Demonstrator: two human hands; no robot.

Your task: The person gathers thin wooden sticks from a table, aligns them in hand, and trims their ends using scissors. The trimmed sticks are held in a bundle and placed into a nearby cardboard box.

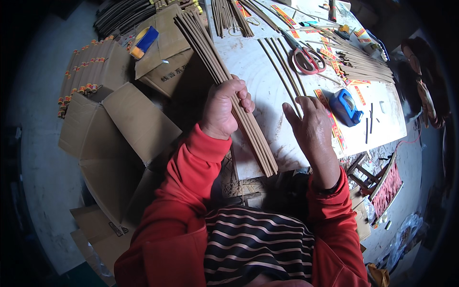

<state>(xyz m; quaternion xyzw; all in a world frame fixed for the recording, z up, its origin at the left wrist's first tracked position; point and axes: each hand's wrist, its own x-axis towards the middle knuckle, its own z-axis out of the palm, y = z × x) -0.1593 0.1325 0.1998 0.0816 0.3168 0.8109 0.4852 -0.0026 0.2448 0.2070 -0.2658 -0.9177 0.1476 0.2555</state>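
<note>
My left hand [224, 109] is closed around a bundle of long brown incense sticks [206, 51]. The bundle slants over the near left edge of the white tabletop [292, 152], its lower ends toward me. My right hand [314, 128] is over the table, thumb and fingers apart, at the near ends of several loose incense sticks [276, 63]. Its fingertips reach the sticks, but their undersides are hidden. Red-handled scissors [308, 61] lie just beyond these sticks. To the right of my right hand stands a blue tape dispenser [346, 108].
More incense sticks [368, 64] and red-yellow label strips [359, 95] lie across the table's far and right parts. An open cardboard box [107, 177] stands at the left. Behind it are labelled bundles [79, 79] and another carton [169, 71] carrying a blue-and-yellow tape dispenser [144, 42].
</note>
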